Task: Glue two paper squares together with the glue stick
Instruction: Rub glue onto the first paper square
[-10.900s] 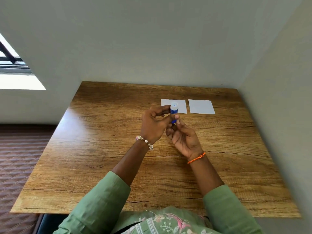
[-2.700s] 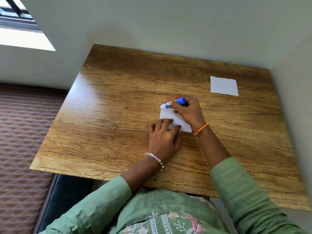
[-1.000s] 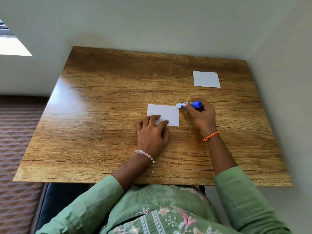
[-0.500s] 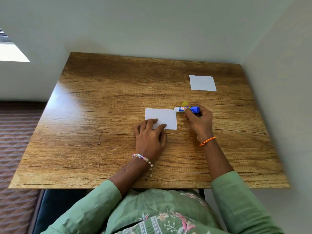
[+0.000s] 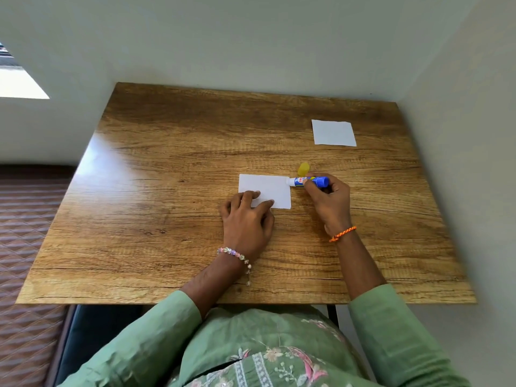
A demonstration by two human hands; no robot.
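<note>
A white paper square (image 5: 266, 188) lies near the middle of the wooden table (image 5: 167, 191). My left hand (image 5: 247, 222) rests flat on its near left corner, fingers straight. My right hand (image 5: 328, 202) grips a blue glue stick (image 5: 307, 181) held sideways, its white tip at the paper's far right corner. The yellow cap (image 5: 303, 169) lies on the table just behind the stick. A second white paper square (image 5: 333, 132) lies apart at the far right of the table.
Walls close off the table's far side and right side. A patterned brown floor (image 5: 25, 233) lies to the left, and a dark seat (image 5: 83, 344) shows below the table's near edge.
The glue stick's tip has stayed at the paper's far right corner over the last second. About 2.7 s ago it was working on the paper's far edge with the sheet turned at an angle.
</note>
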